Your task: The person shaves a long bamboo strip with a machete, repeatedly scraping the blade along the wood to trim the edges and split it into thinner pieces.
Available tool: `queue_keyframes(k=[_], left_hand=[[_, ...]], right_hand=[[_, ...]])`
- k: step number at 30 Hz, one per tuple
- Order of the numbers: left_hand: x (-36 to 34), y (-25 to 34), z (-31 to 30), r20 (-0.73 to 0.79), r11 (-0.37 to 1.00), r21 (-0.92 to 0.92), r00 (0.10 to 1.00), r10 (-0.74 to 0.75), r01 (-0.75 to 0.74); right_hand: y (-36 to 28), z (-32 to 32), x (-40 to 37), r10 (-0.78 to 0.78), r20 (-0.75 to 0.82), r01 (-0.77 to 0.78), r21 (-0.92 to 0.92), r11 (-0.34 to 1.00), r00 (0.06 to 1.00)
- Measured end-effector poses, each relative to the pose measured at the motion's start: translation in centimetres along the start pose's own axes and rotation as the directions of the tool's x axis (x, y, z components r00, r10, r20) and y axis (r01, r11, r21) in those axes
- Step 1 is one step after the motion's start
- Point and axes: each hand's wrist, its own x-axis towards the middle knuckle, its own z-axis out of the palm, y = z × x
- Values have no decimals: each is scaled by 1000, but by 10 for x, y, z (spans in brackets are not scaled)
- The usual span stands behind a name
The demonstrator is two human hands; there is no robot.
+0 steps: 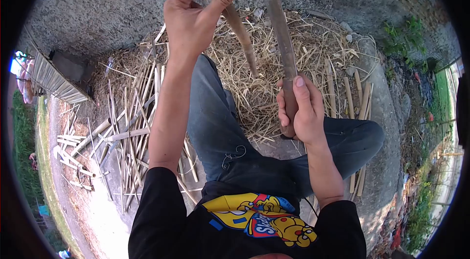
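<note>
By a rough wall [122, 2], above scattered straw [267, 100], the left hand [191, 22] pinches a stick [240, 34], one end poking out below; the right hand [306, 112] curls round a knife [279, 19] beside it.

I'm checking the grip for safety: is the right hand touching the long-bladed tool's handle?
Touching. The head view shows the right hand wrapped around the brown handle, meeting it on both sides.
</note>
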Motion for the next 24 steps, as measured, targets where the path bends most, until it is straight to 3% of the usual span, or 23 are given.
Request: queue_keyframes(k=[2, 4, 7, 10, 11, 14, 18, 20, 21, 22, 24], left_hand=[[2, 4, 8, 28, 991, 122, 999, 45, -48], [3, 0, 20, -1, 991, 109, 997, 76, -75], [1, 8, 27, -15, 991, 54, 993, -120, 121], [-1, 5, 34, -87, 994, 100, 996, -25, 33], [-1, 4, 34, -81, 994, 101, 996, -35, 43], [7, 10, 35, -29, 984, 136, 993, -115, 118], [5, 7, 41, 24, 979, 22, 978, -205, 205], [4, 4, 40, 30, 981, -29, 981, -192, 193], [3, 5, 38, -6, 985, 0, 985, -171, 171], [3, 3, 36, -45, 988, 29, 988, -149, 150], [4, -4, 34, 1, 994, -47, 995, -99, 99]], right_hand=[[-4, 6, -3, -79, 11, 79, -31, 996, 997], [3, 9, -5, -37, 20, 39, -107, 993, 999], [29, 7, -6, 82, 5, -80, -147, 986, 997], [3, 2, -3, 154, 1, -154, -67, 986, 988], [-10, 5, -3, 123, -18, -124, -84, 989, 992], [-32, 19, 0, -185, -75, 180, -67, 981, 980], [-30, 29, 0, -299, -184, 312, 44, 949, 936], [3, 21, -1, -115, -125, 105, -83, 991, 985], [14, 11, -3, 101, -30, -105, -151, 983, 994], [25, 3, -3, 217, -21, -218, -153, 964, 976], [16, -4, -4, 254, -25, -255, -77, 964, 967]])
